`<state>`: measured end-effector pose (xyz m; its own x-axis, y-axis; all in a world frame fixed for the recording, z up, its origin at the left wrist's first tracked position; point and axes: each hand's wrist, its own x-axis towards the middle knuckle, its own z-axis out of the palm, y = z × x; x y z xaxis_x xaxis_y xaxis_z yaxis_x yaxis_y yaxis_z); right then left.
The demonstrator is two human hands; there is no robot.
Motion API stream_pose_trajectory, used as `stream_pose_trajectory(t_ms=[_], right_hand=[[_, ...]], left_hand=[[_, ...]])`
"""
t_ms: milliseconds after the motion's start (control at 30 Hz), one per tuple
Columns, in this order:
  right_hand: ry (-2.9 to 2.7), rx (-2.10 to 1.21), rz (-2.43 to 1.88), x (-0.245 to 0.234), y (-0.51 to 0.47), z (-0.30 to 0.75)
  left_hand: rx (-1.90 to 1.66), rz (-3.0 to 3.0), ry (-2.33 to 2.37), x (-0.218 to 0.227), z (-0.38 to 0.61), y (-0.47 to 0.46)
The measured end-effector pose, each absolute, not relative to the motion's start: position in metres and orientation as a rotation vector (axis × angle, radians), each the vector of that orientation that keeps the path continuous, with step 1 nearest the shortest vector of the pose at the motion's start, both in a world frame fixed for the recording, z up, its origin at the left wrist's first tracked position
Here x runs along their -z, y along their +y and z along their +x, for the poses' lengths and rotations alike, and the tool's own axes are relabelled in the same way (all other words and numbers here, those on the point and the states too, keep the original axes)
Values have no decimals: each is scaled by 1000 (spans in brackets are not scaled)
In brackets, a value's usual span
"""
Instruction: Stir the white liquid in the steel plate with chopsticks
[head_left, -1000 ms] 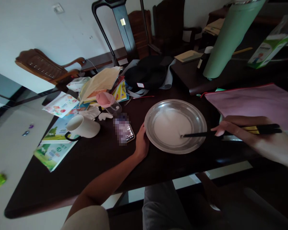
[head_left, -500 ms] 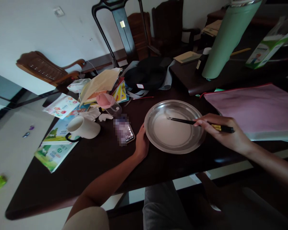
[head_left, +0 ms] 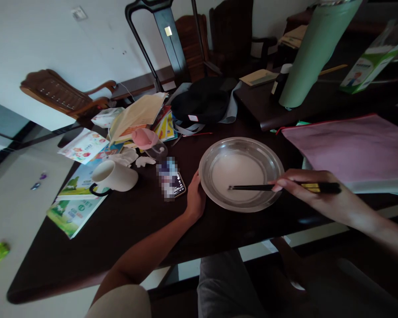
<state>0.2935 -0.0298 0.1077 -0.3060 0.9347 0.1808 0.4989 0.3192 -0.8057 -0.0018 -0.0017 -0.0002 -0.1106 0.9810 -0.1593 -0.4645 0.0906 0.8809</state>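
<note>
Head view; bowl (head_left: 206, 184) partly hides left hand (head_left: 195, 201)

sleeve (head_left: 119, 302): pale beige, plain | trousers (head_left: 223, 282): grey, creased | forearms (head_left: 164, 243): uncovered | hands (head_left: 195, 201): bare, gloveless

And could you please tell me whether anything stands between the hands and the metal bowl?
Nothing visible does: the left hand rests against the left side of the metal bowl, and the right hand holds dark chopsticks whose tips reach unobstructed over its inside.
</note>
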Motion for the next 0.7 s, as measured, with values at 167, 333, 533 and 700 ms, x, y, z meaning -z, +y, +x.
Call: stream_pose_trajectory(t_ms=[167,333,533,700], right_hand=[[-1913,-748,-1142,-82,-12,278],[-1880,-655,-1223,-85,-3,290],[-1847,-526,-1474,-112,-18,320],[-1953,-635,-1426,-130,-31,326]], left_hand=[[-1408,685,1006,-1,-2,-2],[-1403,677,1005,1,-3,-2],[-1412,682,1013,3,-3,-1],[-1424,675,1004,5,-2,-1]])
